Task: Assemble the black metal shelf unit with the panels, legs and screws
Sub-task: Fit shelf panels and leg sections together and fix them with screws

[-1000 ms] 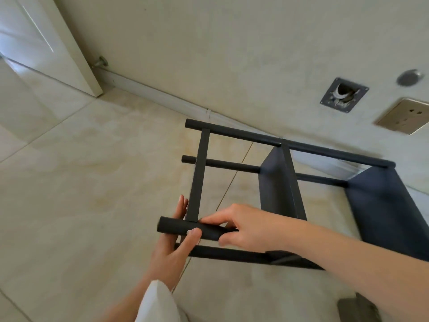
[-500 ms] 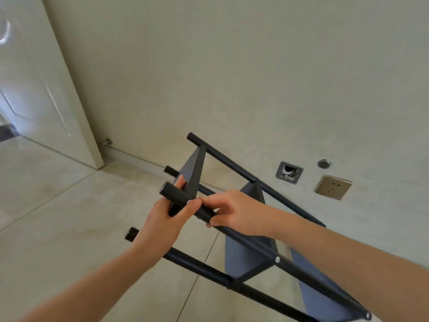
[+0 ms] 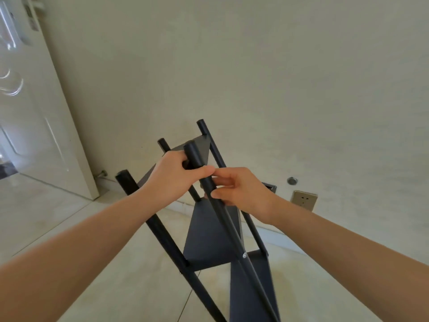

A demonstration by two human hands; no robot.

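Head view. Compared with half a second back: shelf unit [image 3: 216, 231] tipped up further, legs now running steeply up and away instead of slanting across; four leg ends visible at top. Both hands shifted along the same near leg [image 3: 210, 194], left hand [image 3: 173, 180] now wrapped over it higher up, right hand [image 3: 241, 191] just below. More wall, less floor in view than before.

Shelf unit held off the tiled floor [image 3: 69, 228], in front of the pale wall [image 3: 255, 77], lower end running out of frame at bottom. Three dark panels visible between the legs: top panel [image 3: 199, 147] behind left hand, middle panel [image 3: 209, 238] below both hands, lower panel [image 3: 253, 284] at bottom. Silver screw [image 3: 244, 255] showing on near leg at the corner of the middle panel.

Near leg passing between left palm and thumb, then down across right fingertips. Left fingers [image 3: 185, 159] curled round the leg near its top end, thumb lying across its front, tip almost meeting right index finger. Right fingers [image 3: 222, 196] bent, pinching the leg from the right side, thumb and index closed on it.

White door [image 3: 34, 112] at left, doorstop [image 3: 102, 174] at its foot. Wall socket [image 3: 304, 199] and round cap [image 3: 292, 180] low on wall at right.
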